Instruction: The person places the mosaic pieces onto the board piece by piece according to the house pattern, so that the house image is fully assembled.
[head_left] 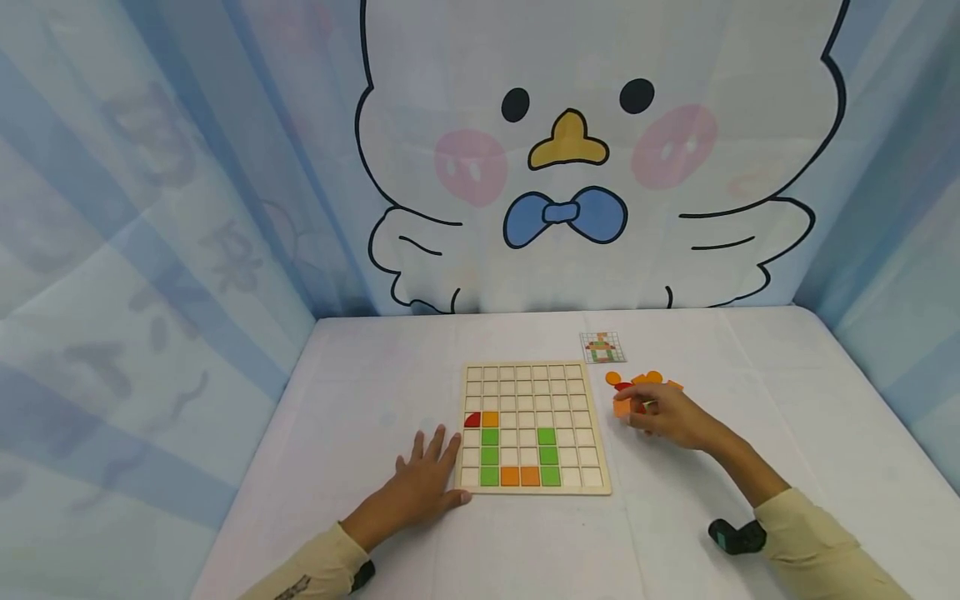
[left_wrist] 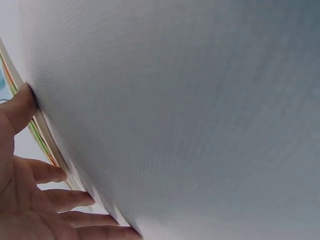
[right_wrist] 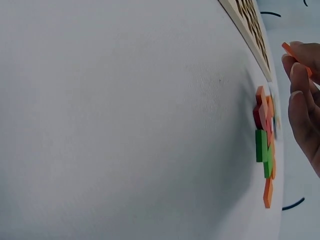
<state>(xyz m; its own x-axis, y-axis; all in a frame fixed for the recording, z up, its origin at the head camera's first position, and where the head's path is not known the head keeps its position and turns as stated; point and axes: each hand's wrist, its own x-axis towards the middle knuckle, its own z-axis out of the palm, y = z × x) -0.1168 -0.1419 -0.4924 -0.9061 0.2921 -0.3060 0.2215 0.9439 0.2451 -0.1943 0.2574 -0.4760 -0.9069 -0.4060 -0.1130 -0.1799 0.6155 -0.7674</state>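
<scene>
- With the right hand (head_left: 667, 417), pinches an orange block (head_left: 622, 407) between thumb and bent fingers, clear of the worktop (head_left: 360, 383), just outside the board's right edge.
- Holds the block with a flat face toward the head camera; edge-on in the right wrist view, long axis slanting from upper left to lower right.
- Rests the left hand (head_left: 423, 487) spread wide, gripping nothing: index at the left edge of the board (head_left: 528, 402), thumb by its near-left corner.
- On the board, set roughly square to the worktop's far edge: two green columns (head_left: 490, 456) running near to far, joined along the near row by two orange squares (head_left: 510, 476).
- Beyond the board's right edge: loose pieces (head_left: 654, 377).
</scene>
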